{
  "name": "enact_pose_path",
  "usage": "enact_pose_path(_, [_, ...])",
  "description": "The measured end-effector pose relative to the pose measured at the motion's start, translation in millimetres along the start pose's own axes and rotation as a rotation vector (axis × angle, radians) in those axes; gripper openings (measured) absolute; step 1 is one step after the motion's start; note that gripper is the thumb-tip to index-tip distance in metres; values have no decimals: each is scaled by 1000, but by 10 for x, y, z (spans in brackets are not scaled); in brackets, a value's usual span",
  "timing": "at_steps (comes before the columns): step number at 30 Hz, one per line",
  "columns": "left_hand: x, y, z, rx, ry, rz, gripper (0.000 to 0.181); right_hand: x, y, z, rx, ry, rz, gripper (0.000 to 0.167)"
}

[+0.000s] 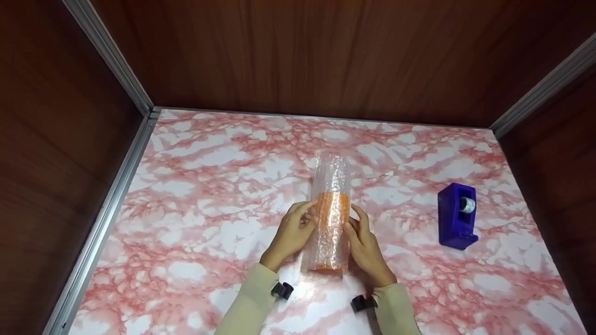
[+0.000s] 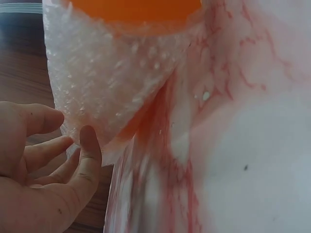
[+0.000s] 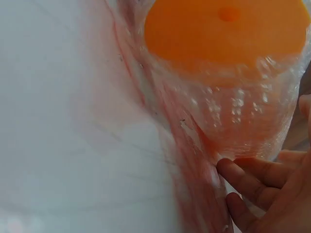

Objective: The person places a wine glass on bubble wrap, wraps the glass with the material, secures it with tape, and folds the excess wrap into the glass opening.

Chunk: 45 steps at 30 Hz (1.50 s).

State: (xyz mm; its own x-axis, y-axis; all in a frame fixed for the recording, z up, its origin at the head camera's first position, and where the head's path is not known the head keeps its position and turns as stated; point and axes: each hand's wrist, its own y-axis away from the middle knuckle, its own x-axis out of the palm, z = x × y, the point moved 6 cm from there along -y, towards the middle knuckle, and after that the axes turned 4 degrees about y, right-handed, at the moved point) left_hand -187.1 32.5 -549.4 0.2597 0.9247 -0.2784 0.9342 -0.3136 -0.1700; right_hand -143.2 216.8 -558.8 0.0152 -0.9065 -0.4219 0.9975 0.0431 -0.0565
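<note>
- Orange cylinder (image 1: 334,211) lies on the red-and-white marbled surface (image 1: 209,223), inside clear bubble wrap (image 1: 331,174).
- Left hand (image 1: 293,230) and right hand (image 1: 368,249), fingers relaxed, touch opposite sides, apparently to steady it.
- Blue tape dispenser (image 1: 449,218) stands apart, right, perhaps leaving working room.

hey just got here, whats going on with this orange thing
A person's left hand and right hand are at either side of an orange cylinder in clear bubble wrap, over a marbled table. The wrap extends past the cylinder's far end. A purple tape dispenser stands off to the right, untouched.
</note>
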Motion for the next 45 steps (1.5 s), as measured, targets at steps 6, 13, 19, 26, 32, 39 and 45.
enact_pose_path(6, [-19,18,-11,-2,-2,15,44,10,-30,-134,-37,19,-7,48])
enact_pose_path(13, [-3,30,-23,0,-1,32,44,-137,-30,-45,-145,163,-150,38])
enact_pose_path(19, [-1,36,-32,-5,-2,46,46,-102,-25,-62,-98,97,-110,43])
enact_pose_path(26, [6,20,-85,38,92,40,48,-73,-29,-138,1,69,-74,48])
enact_pose_path(32, [5,16,-117,48,112,40,48,-19,-26,-162,34,42,-14,54])
enact_pose_path(39, [6,14,-135,33,101,66,52,-32,-43,-111,-69,137,-37,50])
enact_pose_path(45, [1,16,-112,26,85,61,53,-8,-34,-159,-47,-33,-2,63])
